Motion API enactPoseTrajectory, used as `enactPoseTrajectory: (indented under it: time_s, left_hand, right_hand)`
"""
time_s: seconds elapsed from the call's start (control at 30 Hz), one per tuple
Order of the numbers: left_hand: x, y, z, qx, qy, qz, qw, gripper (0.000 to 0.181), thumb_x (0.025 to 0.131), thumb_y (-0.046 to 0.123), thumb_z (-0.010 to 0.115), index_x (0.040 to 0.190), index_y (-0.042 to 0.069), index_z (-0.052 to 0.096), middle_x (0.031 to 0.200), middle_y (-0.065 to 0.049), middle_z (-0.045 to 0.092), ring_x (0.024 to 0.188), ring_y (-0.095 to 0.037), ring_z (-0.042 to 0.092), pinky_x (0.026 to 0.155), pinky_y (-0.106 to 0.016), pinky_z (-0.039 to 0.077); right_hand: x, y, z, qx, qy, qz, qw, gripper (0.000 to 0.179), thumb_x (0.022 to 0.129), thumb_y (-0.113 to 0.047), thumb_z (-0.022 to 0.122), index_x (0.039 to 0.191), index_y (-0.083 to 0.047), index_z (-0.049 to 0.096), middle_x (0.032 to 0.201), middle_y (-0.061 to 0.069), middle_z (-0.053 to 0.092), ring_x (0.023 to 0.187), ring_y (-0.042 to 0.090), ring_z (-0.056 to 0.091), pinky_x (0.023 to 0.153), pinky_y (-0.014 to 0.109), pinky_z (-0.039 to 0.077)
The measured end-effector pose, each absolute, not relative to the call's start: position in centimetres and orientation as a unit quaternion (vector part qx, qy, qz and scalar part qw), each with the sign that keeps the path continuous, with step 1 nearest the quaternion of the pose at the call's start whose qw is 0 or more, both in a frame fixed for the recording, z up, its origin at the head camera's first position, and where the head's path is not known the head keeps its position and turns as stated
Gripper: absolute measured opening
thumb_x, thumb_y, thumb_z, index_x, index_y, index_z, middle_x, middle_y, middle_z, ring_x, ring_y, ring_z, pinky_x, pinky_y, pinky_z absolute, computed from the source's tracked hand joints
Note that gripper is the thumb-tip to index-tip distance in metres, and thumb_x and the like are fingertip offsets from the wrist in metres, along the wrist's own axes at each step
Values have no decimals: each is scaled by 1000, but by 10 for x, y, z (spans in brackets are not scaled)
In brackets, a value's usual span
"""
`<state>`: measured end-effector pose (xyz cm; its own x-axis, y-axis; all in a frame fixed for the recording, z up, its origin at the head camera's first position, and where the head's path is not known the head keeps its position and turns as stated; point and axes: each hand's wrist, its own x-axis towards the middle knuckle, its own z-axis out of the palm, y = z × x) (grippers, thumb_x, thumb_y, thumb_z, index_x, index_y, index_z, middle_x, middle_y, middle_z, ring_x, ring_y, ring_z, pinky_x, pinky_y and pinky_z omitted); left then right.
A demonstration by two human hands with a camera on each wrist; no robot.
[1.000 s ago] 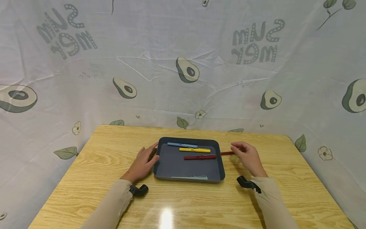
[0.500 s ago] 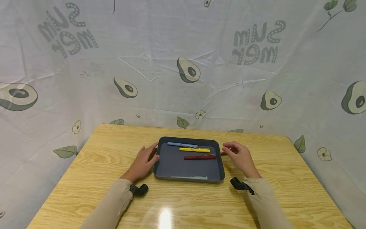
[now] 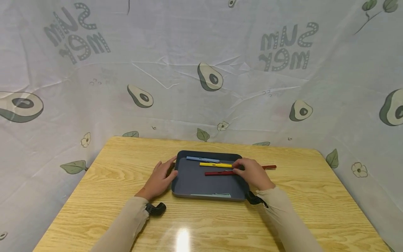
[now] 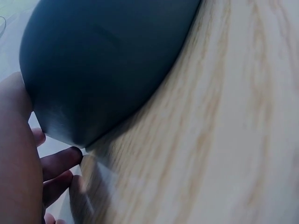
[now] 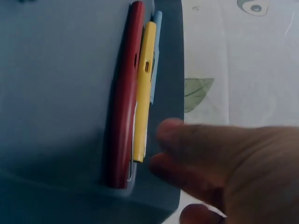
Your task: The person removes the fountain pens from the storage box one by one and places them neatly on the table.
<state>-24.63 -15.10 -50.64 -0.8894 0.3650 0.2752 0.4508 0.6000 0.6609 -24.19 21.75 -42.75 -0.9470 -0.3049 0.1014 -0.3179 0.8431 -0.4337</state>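
Note:
My left hand (image 3: 160,179) rests against the left edge of the dark grey tray (image 4: 103,70), its fingers fairly straight and the thumb at the rim. Over the tray's right side is my right hand (image 3: 253,174), thumb and forefinger bent near the clip ends of a dark red pen (image 5: 125,112) and a yellow pen (image 5: 146,88). Nothing shows between those fingertips in the right wrist view. A light blue pen (image 3: 203,159) lies behind the yellow one. Another red pen (image 3: 270,167) lies on the table right of the tray, partly hidden by my right hand.
A pale green pen (image 3: 211,195) lies along the tray's near wall. The tray stands on a wood-grain table (image 3: 217,227). Behind the table hangs a pale curtain (image 3: 176,115) printed with avocados and leaves.
My right hand has moved left from beside the tray to over its right side, uncovering the right end of the red pen on the table. My left hand stays at the tray's edge.

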Motion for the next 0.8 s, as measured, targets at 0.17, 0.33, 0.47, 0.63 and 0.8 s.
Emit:
enactPoseTrajectory:
  time_s: [0.17, 0.33, 0.47, 0.63, 0.8]
  left_hand:
    - [-247, -151, -507, -226, -894, -383, 55, 59, 99, 33, 50, 152, 21, 25, 142, -4, 48, 131, -18, 44, 117, -49, 6]
    - [-247, -151, -507, -225, -893, -385, 59, 60, 99, 33, 51, 152, 20, 26, 140, -3, 50, 130, -18, 45, 116, -51, 6]
    - [-247, -150, -506, -223, -893, -387, 56, 59, 99, 33, 51, 152, 20, 27, 140, -3, 50, 130, -17, 45, 117, -49, 5]
    - [-245, -150, -503, -223, -894, -384, 53, 59, 99, 32, 50, 152, 19, 27, 141, -5, 49, 130, -19, 45, 117, -50, 5]
    - [-244, -151, -502, -220, -894, -386, 49, 59, 99, 32, 50, 152, 20, 27, 143, -6, 47, 130, -20, 45, 117, -49, 5]
  right_hand:
    - [-243, 217, -430, 181, -966, 187, 11, 9, 86, -15, 70, 95, -15, 74, 97, 1, 68, 92, 22, 64, 78, 42, 53]
    - [-244, 219, -431, 183, -968, 171, -10, 12, 85, -12, 71, 96, -15, 74, 101, 3, 68, 98, 25, 63, 82, 44, 53]
    - [-244, 220, -430, 175, -969, 170, -37, 16, 85, -13, 71, 100, -16, 73, 104, 2, 68, 99, 25, 63, 82, 43, 53]
    - [-244, 219, -430, 167, -965, 186, -79, 18, 84, -13, 73, 101, -16, 72, 97, -1, 67, 89, 17, 61, 74, 36, 52]
    - [-245, 218, -429, 171, -963, 189, -91, 13, 82, -12, 74, 94, -15, 70, 85, -5, 64, 76, 10, 56, 66, 30, 49]
